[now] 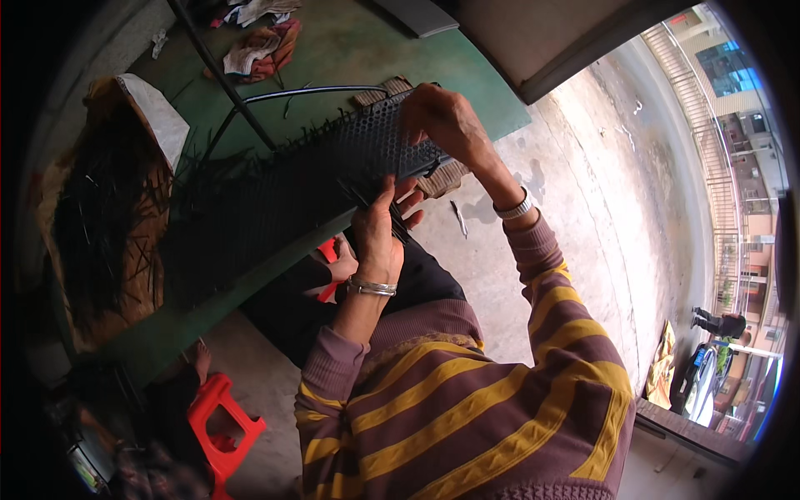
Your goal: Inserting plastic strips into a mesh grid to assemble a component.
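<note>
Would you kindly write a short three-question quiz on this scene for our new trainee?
1. True or false: the right hand is at the perforated panel.
2. Multiple choice: what does the left hand hold? A) a hammer; B) dark strands; C) a red cup.
3. Fill in the colour: the plastic stool at the picture's lower left is ____.

Key: 1 true; 2 B; 3 red.

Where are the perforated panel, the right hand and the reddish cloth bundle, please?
Perforated panel (375,136): head view, its bare holes.
Right hand (447,119): head view, back of hand.
Reddish cloth bundle (268,57): head view, its middle folds.
</note>
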Available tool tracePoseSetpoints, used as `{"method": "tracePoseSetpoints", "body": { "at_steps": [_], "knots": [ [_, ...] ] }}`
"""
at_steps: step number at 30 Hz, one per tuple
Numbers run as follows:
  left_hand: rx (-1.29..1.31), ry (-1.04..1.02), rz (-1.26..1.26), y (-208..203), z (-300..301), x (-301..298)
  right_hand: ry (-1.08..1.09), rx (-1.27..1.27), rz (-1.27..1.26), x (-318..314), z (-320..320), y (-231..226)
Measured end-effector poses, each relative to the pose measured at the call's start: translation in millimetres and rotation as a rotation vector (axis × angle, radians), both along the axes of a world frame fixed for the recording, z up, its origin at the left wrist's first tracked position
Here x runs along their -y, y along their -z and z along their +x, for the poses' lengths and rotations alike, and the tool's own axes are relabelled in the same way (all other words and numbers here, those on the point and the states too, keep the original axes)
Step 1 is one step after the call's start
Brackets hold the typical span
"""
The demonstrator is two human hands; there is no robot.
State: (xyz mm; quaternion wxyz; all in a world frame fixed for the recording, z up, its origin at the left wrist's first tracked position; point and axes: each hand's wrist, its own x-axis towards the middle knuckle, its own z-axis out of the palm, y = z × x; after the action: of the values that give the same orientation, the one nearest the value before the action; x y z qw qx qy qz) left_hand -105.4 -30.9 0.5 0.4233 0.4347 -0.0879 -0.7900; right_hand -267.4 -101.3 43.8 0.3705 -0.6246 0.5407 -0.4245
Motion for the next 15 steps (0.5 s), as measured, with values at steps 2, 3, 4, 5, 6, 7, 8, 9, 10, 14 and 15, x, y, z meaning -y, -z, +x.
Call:
{"method": "tracePoseSetpoints", "body": {
  "at_steps": [2, 3, 4, 5, 6, 7, 8, 9, 10, 14, 15],
  "knots": [
    [-0.010, -0.009, 0.049, -4.9, -1.2, 2.2, 0.134, -0.077, -0.211, 9.0, 3.1, 1.1],
    [0.003, 0.016, 0.052, -6.7, -1.3, 2.6, 0.267, -0.155, -0.422, 14.0, 5.0, 2.7],
    [0.016, 0.040, 0.054, -7.2, -1.6, 2.7, 0.271, -0.154, -0.420, 20.0, 4.9, 7.3],
    [0.017, 0.044, 0.056, -1.2, -1.4, 2.1, 0.276, -0.142, -0.429, 26.4, 3.7, 14.7],
    [-0.039, 0.062, 0.014, 3.6, 0.4, 2.3, 0.276, -0.127, -0.439, 31.9, 5.5, 19.1],
    [-0.095, 0.080, -0.027, 7.9, 1.5, 2.1, 0.275, -0.125, -0.439, 35.3, 7.3, 23.7],
    [-0.093, 0.079, -0.027, 11.8, 1.1, 1.0, 0.268, -0.138, -0.430, 38.2, 8.9, 28.3],
    [-0.084, 0.069, -0.014, 8.4, -0.4, 0.5, 0.262, -0.151, -0.420, 40.3, 9.4, 31.3],
    [-0.076, 0.059, -0.001, 6.1, -1.4, 0.6, 0.268, -0.172, -0.437, 43.4, 8.4, 33.2],
    [-0.063, 0.048, -0.011, 6.0, 2.9, 1.5, 0.259, -0.227, -0.424, 44.1, 9.2, 29.5],
    [-0.085, 0.060, -0.005, 7.4, 3.7, 1.4, 0.271, -0.204, -0.392, 42.7, 9.6, 30.7]
  ]
}}
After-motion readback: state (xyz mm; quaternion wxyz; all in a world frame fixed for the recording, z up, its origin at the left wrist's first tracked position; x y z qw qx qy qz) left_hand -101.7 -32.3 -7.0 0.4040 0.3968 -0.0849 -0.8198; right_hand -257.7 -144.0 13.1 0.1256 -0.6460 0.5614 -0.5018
